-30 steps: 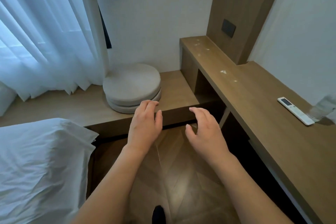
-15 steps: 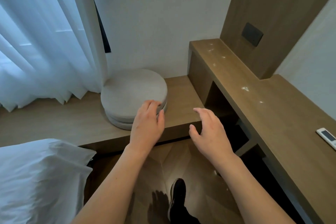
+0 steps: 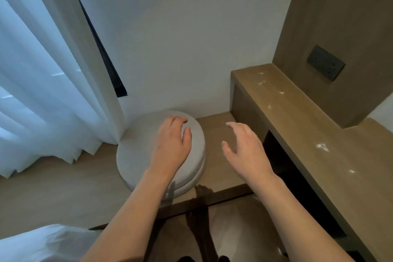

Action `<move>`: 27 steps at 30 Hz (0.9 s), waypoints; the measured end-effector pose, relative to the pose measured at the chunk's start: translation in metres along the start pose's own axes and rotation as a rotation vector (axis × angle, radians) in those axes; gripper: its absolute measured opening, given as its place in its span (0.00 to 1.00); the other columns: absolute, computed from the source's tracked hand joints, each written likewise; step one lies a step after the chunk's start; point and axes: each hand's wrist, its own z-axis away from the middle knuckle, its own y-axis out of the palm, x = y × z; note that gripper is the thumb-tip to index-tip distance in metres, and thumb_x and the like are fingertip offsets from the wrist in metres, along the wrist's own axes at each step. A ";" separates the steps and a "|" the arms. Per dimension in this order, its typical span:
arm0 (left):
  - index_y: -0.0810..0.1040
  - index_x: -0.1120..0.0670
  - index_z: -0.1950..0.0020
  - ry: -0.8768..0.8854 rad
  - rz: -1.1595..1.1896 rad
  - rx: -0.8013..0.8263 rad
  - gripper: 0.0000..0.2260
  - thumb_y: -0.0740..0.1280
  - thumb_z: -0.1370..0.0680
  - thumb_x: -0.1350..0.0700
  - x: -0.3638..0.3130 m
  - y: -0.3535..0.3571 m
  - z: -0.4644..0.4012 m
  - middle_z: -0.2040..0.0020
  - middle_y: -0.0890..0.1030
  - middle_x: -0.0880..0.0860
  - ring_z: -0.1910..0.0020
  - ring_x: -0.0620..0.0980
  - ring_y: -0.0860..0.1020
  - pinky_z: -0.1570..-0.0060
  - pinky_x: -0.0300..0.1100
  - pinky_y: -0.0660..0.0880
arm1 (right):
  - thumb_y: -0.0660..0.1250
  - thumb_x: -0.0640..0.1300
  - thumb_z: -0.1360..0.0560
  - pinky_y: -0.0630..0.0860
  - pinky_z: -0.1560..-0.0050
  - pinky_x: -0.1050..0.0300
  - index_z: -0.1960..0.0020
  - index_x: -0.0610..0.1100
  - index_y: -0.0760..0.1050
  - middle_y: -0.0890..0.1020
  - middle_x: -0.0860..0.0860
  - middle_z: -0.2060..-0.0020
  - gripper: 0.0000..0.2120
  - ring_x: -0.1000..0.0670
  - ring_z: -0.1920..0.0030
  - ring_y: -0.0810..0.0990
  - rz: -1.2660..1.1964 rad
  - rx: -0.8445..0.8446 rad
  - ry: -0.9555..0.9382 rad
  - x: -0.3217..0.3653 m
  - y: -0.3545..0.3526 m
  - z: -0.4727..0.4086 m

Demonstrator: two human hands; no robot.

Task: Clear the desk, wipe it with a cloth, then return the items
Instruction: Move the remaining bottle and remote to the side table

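Over the low ledge, the left hand (image 3: 172, 144) is held loosely spread above the round cushions (image 3: 140, 155) – nothing gripped. The right hand (image 3: 244, 149) hangs likewise empty beside them. Clearing is judged under way (the desk (image 3: 308, 134) unwiped, white smears visible) – a two-handed lift is called for.

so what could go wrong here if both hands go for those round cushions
1. The two round cushions are stacked, and neither the left hand nor the right hand has a grip yet; lifting only the top one may drag the lower one off the bench edge.
2. The curtain hem lies against the stack and could snag.
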 end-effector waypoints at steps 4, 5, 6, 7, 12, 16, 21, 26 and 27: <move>0.77 0.58 0.35 0.036 0.023 0.102 0.13 0.62 0.17 0.54 0.006 0.038 -0.055 0.38 0.77 0.54 0.39 0.50 0.75 0.41 0.35 0.64 | 0.65 0.50 0.21 0.64 0.28 0.55 0.25 0.52 0.63 0.67 0.55 0.28 0.25 0.54 0.27 0.65 0.040 -0.014 0.072 -0.012 0.002 -0.045; 0.78 0.58 0.35 0.053 0.033 0.131 0.13 0.62 0.17 0.55 0.005 0.048 -0.070 0.38 0.77 0.55 0.39 0.52 0.75 0.41 0.36 0.65 | 0.65 0.50 0.21 0.64 0.28 0.54 0.25 0.52 0.63 0.67 0.55 0.28 0.25 0.54 0.28 0.66 0.052 -0.026 0.097 -0.016 0.002 -0.056; 0.78 0.59 0.36 0.076 0.050 0.158 0.13 0.63 0.17 0.55 0.004 0.057 -0.086 0.39 0.78 0.55 0.40 0.52 0.76 0.41 0.37 0.65 | 0.65 0.50 0.21 0.65 0.28 0.54 0.25 0.52 0.63 0.68 0.54 0.28 0.25 0.53 0.28 0.66 0.063 -0.042 0.127 -0.020 0.001 -0.066; 0.78 0.60 0.36 0.107 0.068 0.183 0.13 0.63 0.17 0.56 0.001 0.066 -0.101 0.40 0.78 0.56 0.40 0.53 0.76 0.41 0.38 0.66 | 0.65 0.50 0.21 0.65 0.28 0.53 0.25 0.51 0.64 0.68 0.54 0.28 0.25 0.53 0.28 0.67 0.072 -0.061 0.158 -0.025 0.000 -0.076; 0.79 0.61 0.37 0.285 0.127 0.285 0.13 0.64 0.18 0.57 -0.021 0.102 -0.172 0.41 0.79 0.58 0.42 0.56 0.77 0.39 0.47 0.72 | 0.64 0.50 0.21 0.65 0.29 0.55 0.26 0.49 0.65 0.71 0.54 0.30 0.25 0.53 0.30 0.68 0.105 -0.150 0.330 -0.046 -0.007 -0.104; 0.78 0.58 0.35 0.407 0.179 0.368 0.14 0.63 0.18 0.54 -0.053 0.135 -0.195 0.38 0.77 0.55 0.39 0.53 0.76 0.37 0.46 0.72 | 0.64 0.50 0.20 0.66 0.29 0.54 0.25 0.50 0.64 0.71 0.53 0.32 0.25 0.52 0.31 0.69 0.106 -0.200 0.471 -0.061 -0.018 -0.102; 0.76 0.54 0.31 0.585 0.231 0.512 0.16 0.61 0.17 0.51 -0.113 0.166 -0.179 0.33 0.75 0.51 0.35 0.48 0.74 0.33 0.42 0.69 | 0.64 0.50 0.21 0.64 0.29 0.56 0.25 0.51 0.63 0.70 0.55 0.30 0.25 0.54 0.29 0.67 0.098 -0.323 0.680 -0.086 -0.045 -0.064; 0.74 0.54 0.29 0.816 0.290 0.715 0.16 0.61 0.16 0.52 -0.186 0.190 -0.126 0.30 0.73 0.51 0.31 0.49 0.71 0.32 0.40 0.65 | 0.66 0.50 0.21 0.64 0.28 0.55 0.25 0.53 0.63 0.69 0.57 0.29 0.26 0.55 0.28 0.66 0.095 -0.496 0.946 -0.108 -0.065 0.014; 0.74 0.55 0.29 0.867 0.309 0.751 0.16 0.61 0.16 0.53 -0.201 0.193 -0.112 0.31 0.73 0.51 0.31 0.49 0.71 0.32 0.40 0.65 | 0.66 0.50 0.21 0.64 0.28 0.55 0.25 0.53 0.63 0.69 0.56 0.29 0.26 0.55 0.28 0.66 0.097 -0.530 0.991 -0.110 -0.069 0.030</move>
